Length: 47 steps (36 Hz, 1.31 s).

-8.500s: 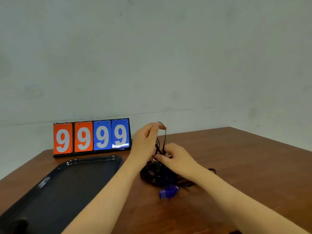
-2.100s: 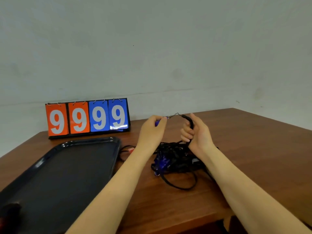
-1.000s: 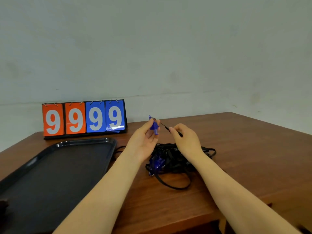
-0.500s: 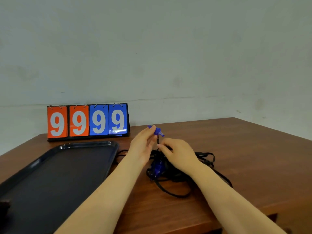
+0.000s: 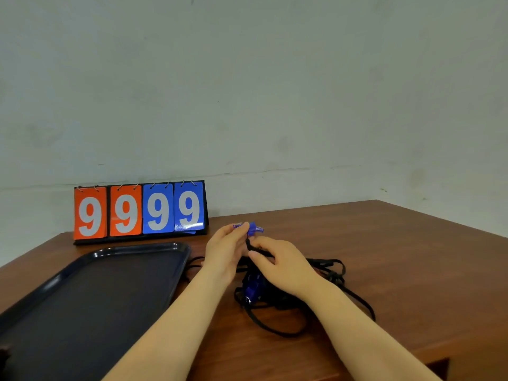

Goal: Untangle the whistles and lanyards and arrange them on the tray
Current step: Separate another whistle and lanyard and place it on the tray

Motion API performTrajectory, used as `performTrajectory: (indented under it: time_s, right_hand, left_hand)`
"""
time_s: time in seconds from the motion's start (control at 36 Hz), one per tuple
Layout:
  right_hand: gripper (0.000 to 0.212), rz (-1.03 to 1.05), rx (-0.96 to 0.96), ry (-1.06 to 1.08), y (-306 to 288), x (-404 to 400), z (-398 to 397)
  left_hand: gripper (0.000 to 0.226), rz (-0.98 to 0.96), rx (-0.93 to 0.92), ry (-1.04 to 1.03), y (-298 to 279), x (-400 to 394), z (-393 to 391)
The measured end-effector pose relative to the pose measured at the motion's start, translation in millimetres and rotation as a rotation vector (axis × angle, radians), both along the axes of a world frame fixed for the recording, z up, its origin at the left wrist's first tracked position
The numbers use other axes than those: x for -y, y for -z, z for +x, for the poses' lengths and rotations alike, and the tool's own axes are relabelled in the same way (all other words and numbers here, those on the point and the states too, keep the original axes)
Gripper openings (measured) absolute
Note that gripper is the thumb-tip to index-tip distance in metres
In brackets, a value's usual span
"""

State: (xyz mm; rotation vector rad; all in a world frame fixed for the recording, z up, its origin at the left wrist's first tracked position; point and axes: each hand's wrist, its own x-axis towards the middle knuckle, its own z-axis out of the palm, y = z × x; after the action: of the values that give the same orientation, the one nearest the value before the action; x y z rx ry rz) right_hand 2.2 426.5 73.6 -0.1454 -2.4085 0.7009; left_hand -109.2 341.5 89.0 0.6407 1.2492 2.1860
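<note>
l hand [image 5: 224,254] pinches blue whistle [image 5: 254,229] up; r hand [image 5: 283,266] fingers clamp its cord [image 5: 248,244] to work it free of tangle [image 5: 277,292].

light: dim, even, soft from above you | shadows: faint, under your hands [image 5: 280,264] on the desk [image 5: 398,257] | glare: weak sheen on tray [image 5: 176,247] rim left of hands | focus: soft overall | edges: slight wide-angle bend

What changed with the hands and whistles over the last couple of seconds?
The left hand raised a translucent blue plastic whistle free of the black lanyard tangle; the right hand shifted down to pinch its cord. The black plastic tray stayed bare.
</note>
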Motion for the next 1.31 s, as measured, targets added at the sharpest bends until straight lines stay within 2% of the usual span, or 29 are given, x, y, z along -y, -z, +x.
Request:
performTrajectory:
  time_s: [0.06, 0.19, 0.33, 0.56, 0.75, 1.11, 1.31]
  right_hand:
    - [0.015, -0.087, -0.079, 0.013, -3, 1, 1]
    - [0.024, -0.268, -0.219, 0.126, -7, -2, 3]
    - [0.024, -0.383, -0.315, 0.206, -8, -6, 1]
    - [0.019, -0.462, -0.426, 0.156, -15, -5, 7]
    - [0.017, -0.704, -0.455, 0.136, -19, -11, 10]
    - [0.021, -0.39, -0.294, 0.166, -3, -10, -3]
    - [0.023, -0.207, -0.156, 0.21, 6, -13, -7]
  left_hand:
    - [0.024, -0.051, -0.079, -0.004, 0, 0, 2]
    - [0.021, -0.126, -0.239, -0.039, -1, -1, 6]
    - [0.024, -0.095, -0.288, 0.057, -4, 3, 12]
    - [0.022, -0.052, -0.215, 0.193, -11, 10, 15]
    - [0.02, 0.036, -0.123, 0.318, -14, 13, 23]
    - [0.019, 0.182, 0.067, 0.194, -9, 6, 25]
    - [0.015, 0.109, -0.028, 0.086, -5, 7, 23]
